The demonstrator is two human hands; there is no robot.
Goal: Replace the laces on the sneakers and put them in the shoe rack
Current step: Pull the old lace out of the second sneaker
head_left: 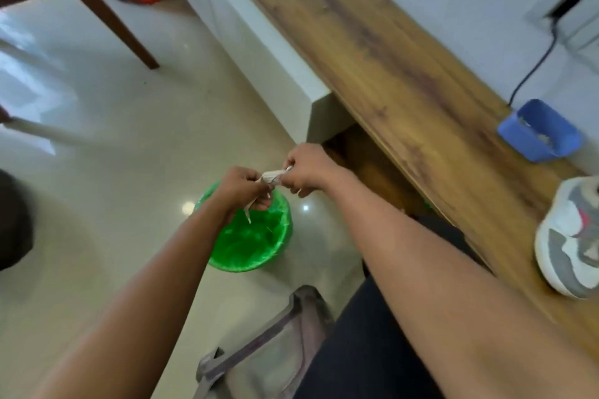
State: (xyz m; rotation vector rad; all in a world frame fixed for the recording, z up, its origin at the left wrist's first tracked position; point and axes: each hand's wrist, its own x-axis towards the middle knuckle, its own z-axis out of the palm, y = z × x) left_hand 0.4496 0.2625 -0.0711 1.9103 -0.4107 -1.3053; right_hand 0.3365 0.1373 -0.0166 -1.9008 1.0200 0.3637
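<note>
The lace [272, 176] is off-white and flat, bunched into a crumpled wad near the centre of the view. The left hand [241, 186] grips one end of the wad with curled fingers and the right hand [308, 172] pinches the other, so the two fists sit just beside each other. A loose tail with a stiff tip hangs below the left hand. Directly under them, toward 6 o'clock, stands a green bin [256, 246], mouth open.

At 3 o'clock a white and grey sneaker [570, 236] with a pink accent lies on the wooden tabletop [372, 42], close to its near edge and cut off by the frame. It seems unlaced, though blur makes that uncertain. A blue container [538, 131] sits at 2 o'clock, near the wall.

The tabletop's long edge runs from 12 toward 4 o'clock. Glossy floor [113, 155] lies open from 8 to 10 o'clock, bounded by a chair leg [107, 19] at 11. A grey bag [275, 343] sits at 6 o'clock.
</note>
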